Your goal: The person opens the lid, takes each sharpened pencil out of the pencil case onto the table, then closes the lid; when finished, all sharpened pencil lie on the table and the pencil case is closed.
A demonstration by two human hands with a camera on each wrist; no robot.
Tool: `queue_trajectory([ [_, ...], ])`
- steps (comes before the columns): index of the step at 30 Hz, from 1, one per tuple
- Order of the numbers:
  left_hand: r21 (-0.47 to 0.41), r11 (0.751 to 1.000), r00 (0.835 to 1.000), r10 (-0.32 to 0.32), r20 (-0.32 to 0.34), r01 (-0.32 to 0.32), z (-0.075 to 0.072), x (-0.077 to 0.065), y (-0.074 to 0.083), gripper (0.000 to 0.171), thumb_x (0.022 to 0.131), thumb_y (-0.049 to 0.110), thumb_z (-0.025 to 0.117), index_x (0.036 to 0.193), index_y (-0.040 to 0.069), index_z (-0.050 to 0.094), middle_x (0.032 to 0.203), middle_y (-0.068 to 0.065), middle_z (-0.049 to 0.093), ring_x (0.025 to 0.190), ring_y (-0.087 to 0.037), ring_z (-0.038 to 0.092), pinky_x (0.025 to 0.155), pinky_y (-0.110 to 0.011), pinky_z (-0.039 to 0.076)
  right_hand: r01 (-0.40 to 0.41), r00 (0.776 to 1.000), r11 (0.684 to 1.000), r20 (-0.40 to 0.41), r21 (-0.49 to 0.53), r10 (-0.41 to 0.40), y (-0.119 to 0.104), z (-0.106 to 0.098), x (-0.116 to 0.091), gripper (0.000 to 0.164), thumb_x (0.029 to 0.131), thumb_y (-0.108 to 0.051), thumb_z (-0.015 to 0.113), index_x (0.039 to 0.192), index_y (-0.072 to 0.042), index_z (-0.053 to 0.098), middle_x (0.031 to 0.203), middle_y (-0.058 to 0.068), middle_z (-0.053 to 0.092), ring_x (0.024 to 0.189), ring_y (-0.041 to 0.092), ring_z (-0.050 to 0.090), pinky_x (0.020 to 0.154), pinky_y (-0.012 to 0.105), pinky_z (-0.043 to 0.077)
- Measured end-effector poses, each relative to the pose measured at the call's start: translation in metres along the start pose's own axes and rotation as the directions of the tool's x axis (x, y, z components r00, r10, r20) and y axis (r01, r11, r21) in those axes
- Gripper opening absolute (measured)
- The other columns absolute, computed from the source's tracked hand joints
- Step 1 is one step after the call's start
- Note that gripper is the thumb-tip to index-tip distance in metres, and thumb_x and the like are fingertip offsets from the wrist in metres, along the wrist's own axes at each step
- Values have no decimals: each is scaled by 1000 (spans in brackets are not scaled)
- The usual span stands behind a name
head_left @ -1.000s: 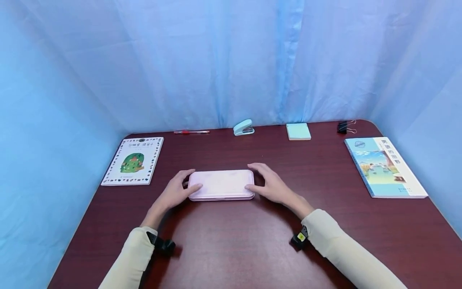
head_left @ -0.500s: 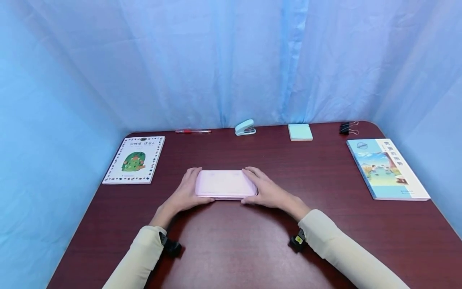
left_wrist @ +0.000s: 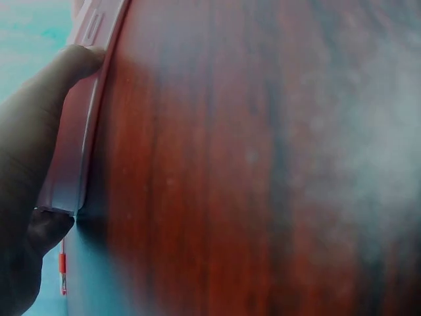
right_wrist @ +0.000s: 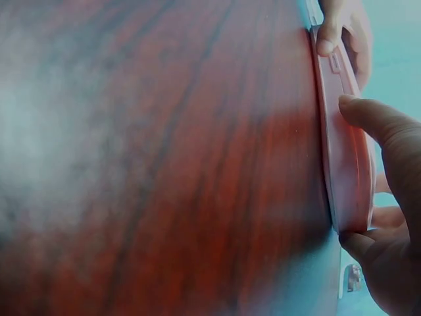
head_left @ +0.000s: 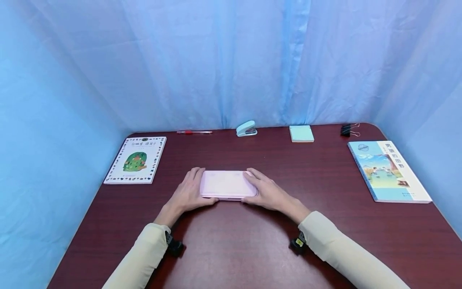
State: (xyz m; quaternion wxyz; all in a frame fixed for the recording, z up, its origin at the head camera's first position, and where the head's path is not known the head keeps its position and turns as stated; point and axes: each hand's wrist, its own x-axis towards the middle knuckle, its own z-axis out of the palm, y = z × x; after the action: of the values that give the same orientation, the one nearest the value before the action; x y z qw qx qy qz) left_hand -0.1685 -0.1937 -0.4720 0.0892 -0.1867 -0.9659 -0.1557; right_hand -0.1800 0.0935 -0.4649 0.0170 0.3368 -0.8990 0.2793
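Observation:
A closed pale pink pencil case [head_left: 228,184] lies on the table near the middle of the head view, its long front side toward me. My left hand [head_left: 187,192] grips its left end, thumb along the front edge, fingers round the far side. At the other end my right hand [head_left: 268,193] grips it likewise. A small latch shows on the front side in the right wrist view, between my right thumb [right_wrist: 362,112] and the left thumb [right_wrist: 327,41]. In the left wrist view, the left thumb [left_wrist: 75,62] presses the case's front wall [left_wrist: 74,141].
Along the table's back edge lie a red pen [head_left: 195,132], a mint stapler [head_left: 247,129], a sticky-note pad [head_left: 301,134] and a black binder clip [head_left: 346,130]. A white book [head_left: 135,160] lies left, a blue-and-white book [head_left: 389,171] right. Blue curtains [head_left: 216,64] surround the table.
Both thumbs have come down from the case's top onto its front edge, and the hands have closed in further over its ends. The left hand has moved rightward.

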Motion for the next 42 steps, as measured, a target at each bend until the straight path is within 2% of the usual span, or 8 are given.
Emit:
queue_trajectory([
  [9, 26, 999, 1000, -19, -4, 19, 0, 1, 5, 105, 57, 66, 68, 133, 1, 38, 127, -13, 40, 115, -27, 40, 84, -42, 47, 56, 998, 998, -18, -16, -56, -1, -4, -2, 77, 76, -42, 72, 135, -1, 44, 138, 23, 38, 124, 34, 41, 97, 44, 37],
  [17, 46, 999, 1000, -19, -6, 19, 1, 3, 6, 104, 57, 67, 68, 132, 1, 39, 125, -13, 41, 113, -27, 41, 82, -42, 48, 40, 999, 999, 11, -35, -39, 1, -5, -2, 73, 79, -45, 68, 136, -6, 44, 141, 22, 35, 126, 33, 39, 98, 43, 36],
  [26, 60, 998, 1000, -25, -11, 26, 0, 3, 7, 103, 57, 66, 67, 131, 0, 39, 125, -13, 41, 113, -26, 42, 78, -43, 49, 59, 998, 997, 21, -46, -59, 1, -6, -2, 71, 80, -45, 67, 136, -6, 45, 140, 24, 36, 125, 33, 40, 98, 43, 36],
  [33, 52, 998, 999, -31, -14, 31, 1, 1, 7, 103, 58, 68, 67, 131, 1, 39, 125, -13, 42, 112, -26, 43, 78, -43, 49, 46, 999, 999, 12, -17, -45, 0, -6, -2, 69, 80, -44, 67, 135, -7, 47, 139, 22, 39, 122, 32, 43, 96, 42, 39],
  [38, 16, 1000, 1000, -24, -3, 24, 1, 1, 2, 104, 58, 71, 66, 131, 1, 40, 123, -12, 42, 111, -25, 43, 85, -40, 46, 51, 999, 999, -1, -11, -51, 1, -6, 2, 68, 80, -45, 67, 134, -8, 49, 137, 20, 42, 120, 29, 46, 95, 40, 40],
  [42, -104, 994, 998, -17, 66, 24, -4, 2, -5, 105, 58, 68, 71, 134, 3, 38, 125, -10, 40, 113, -22, 40, 95, -37, 39, 34, 999, 999, 28, 1, -34, 2, -8, 4, 70, 79, -48, 67, 135, -9, 48, 137, 19, 42, 119, 28, 47, 95, 41, 40],
])
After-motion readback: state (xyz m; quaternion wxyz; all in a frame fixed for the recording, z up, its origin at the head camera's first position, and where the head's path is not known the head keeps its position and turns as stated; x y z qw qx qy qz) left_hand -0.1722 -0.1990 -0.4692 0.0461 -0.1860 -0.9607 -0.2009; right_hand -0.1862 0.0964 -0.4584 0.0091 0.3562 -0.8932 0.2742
